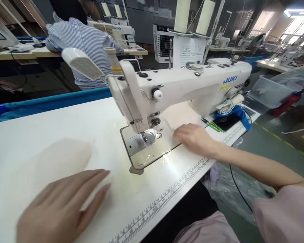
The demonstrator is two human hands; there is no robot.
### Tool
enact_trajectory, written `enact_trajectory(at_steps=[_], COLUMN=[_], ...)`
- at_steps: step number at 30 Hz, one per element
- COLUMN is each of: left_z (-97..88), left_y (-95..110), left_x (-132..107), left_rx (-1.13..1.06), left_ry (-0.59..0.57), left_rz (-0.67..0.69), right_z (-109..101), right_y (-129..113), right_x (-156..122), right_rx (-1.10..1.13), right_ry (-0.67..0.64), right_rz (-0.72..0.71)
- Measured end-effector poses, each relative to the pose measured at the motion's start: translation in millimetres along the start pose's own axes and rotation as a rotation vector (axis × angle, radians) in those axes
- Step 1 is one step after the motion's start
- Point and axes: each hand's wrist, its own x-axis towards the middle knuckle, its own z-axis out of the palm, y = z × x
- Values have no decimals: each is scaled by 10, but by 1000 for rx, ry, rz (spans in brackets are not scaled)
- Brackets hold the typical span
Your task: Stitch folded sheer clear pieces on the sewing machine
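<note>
My left hand (63,202) is at the lower left over the white table, its fingers stretched out and the thumb apart from them. Just beyond its fingers lies a thin, pale fabric piece (66,153), blurred and almost the table's colour. My right hand (194,139) is to the right of the needle, with bent fingers at the near edge of a pale pink fabric piece (181,114) under the machine arm. Motion blur hides whether those fingers grip it. Between my hands stands a white JUKI sewing machine (187,84); no fabric shows under its presser foot (144,136).
Green-handled thread snips (212,125) lie right of my right hand, near a blue cloth (239,114) and a coiled cord (225,107). A printed ruler (167,194) runs along the table's front edge. Beyond the table a person in a striped shirt (83,47) sits facing away.
</note>
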Motion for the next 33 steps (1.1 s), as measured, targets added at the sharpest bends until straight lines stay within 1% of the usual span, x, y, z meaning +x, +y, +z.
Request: enact_trajectory(at_steps=[2,4,5,7,9,11,13,15,17,19,20,21,22,23,24,25,26,28,29,31,32,33], left_z=[89,194,251,368,484,605,734,865,984,1074,1106,1126,1134,1128,1105,1064,1004,827,718,487,380,287], left_y=[387,709,837,1035,1181,1298,1393,1462,1501,1516,1519,1520,1521,1520,1516,1509,1497,1461,1439,1405,1400,1405], left_x=[268,577,732,1034,1323,1594,1828,2002,2104,2152,2163,2167,2166,2156,2135,2097,2038,1849,1723,1436,1292,1160], left_rx=[12,-47,-68,-105,-132,-142,-107,-38,9,23,23,22,20,18,12,4,-8,-48,-76,-159,-221,-313], left_ry=[55,36,24,-26,-69,-74,-80,-114,-146,-164,-169,-174,-178,-183,-184,-177,-161,-104,-72,-34,-16,-1], left_rz=[193,297,306,303,301,290,282,269,242,226,225,222,219,216,216,217,216,197,166,50,-30,-79], right_z=[-64,-87,-84,-61,-30,-4,7,-16,-91,-220,-295,-367,-428,-470,-488,-479,-445,-320,-243,-97,-36,13], right_y=[367,630,717,819,864,901,950,994,989,902,826,732,627,519,415,320,239,118,72,-14,-64,-123], right_x=[-61,-84,-89,-95,-97,-94,-94,-107,-144,-201,-232,-260,-284,-301,-311,-313,-309,-286,-267,-220,-190,-157], right_rx=[-21,-23,-16,7,32,54,74,94,106,180,338,534,728,883,1007,1095,1155,1233,1256,1309,1339,1372], right_ry=[-27,-24,-24,-22,-12,6,29,55,101,119,87,-31,-235,-408,-513,-536,-512,-378,-302,-166,-107,-56], right_rz=[225,282,290,283,282,295,318,342,368,379,371,336,271,244,227,227,251,317,350,411,433,445])
